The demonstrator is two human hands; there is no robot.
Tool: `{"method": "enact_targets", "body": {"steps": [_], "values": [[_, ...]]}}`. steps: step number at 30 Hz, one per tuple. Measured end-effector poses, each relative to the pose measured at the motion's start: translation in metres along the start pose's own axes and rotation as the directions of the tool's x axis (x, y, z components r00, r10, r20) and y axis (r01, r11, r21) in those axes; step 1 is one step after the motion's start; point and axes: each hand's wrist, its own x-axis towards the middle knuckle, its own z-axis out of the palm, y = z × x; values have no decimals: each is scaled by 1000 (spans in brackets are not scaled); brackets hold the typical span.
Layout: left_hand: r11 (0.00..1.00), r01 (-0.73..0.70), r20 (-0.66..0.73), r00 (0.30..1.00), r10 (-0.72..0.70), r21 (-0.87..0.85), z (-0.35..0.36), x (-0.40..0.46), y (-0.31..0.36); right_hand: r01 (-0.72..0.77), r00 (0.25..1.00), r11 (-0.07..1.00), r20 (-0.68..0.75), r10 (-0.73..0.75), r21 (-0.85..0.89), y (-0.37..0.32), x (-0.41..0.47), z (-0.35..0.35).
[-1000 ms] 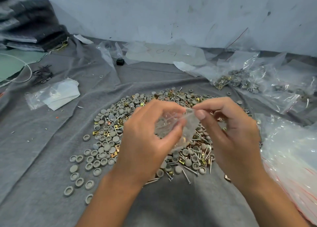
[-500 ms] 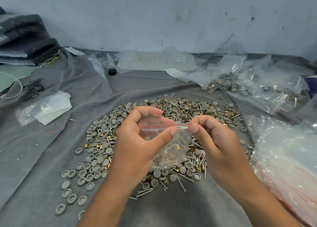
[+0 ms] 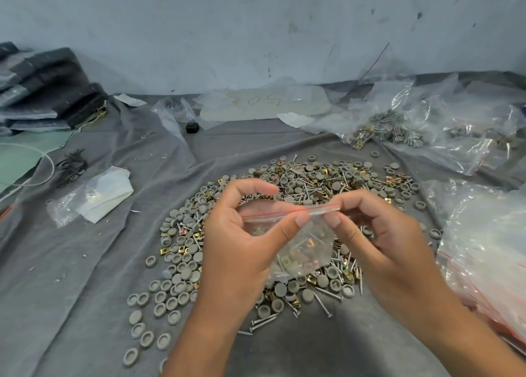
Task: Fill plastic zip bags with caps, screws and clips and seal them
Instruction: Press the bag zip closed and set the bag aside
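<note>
Above the heap of caps, screws and clips (image 3: 299, 206) on the grey cloth (image 3: 85, 277), a small zip bag (image 3: 301, 248) is held up by both hands. The left hand (image 3: 242, 251) is closed on the bag's top edge, the strip with the red line (image 3: 287, 212) being pinched between thumb and curled fingers. The right hand (image 3: 381, 243) is closed on the same strip just beside it, thumb and forefinger pinching, with the strip's end seen projecting past the fingers. Caps and brass-coloured clips are visible inside the bag, hanging below the strip. Whether the strip is fully pressed shut cannot be told. Filled bags (image 3: 398, 129) are noted on the cloth at far right, and a stack of empty bags (image 3: 489, 248) at near right. A bag with white paper (image 3: 94, 197) is lying to the left.
</note>
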Motion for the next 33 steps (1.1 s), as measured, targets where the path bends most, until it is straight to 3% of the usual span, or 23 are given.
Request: {"method": "enact_targets", "body": {"steps": [7,15,20,24,28,33], "values": [[1000,-20,18,1000,20,9,4,1,-4,20,998,999,-66,-17,45,-2,-3,4],[999,-32,15,999,31,44,3,2,-6,-10,984,975,-170,49,223,0,-2,0],[990,-86,3,996,86,114,3,1,-6,-15,993,957,-105,48,291,0,-3,0],[970,-146,-27,988,154,194,3,0,-6,-36,998,974,-33,45,225,1,-2,0],[958,-155,-70,982,177,242,0,-1,-6,-55,996,993,-67,63,103,3,-1,-1],[994,-43,-31,998,47,104,-5,3,-8,-81,987,988,-130,99,134,6,0,-5]]}}
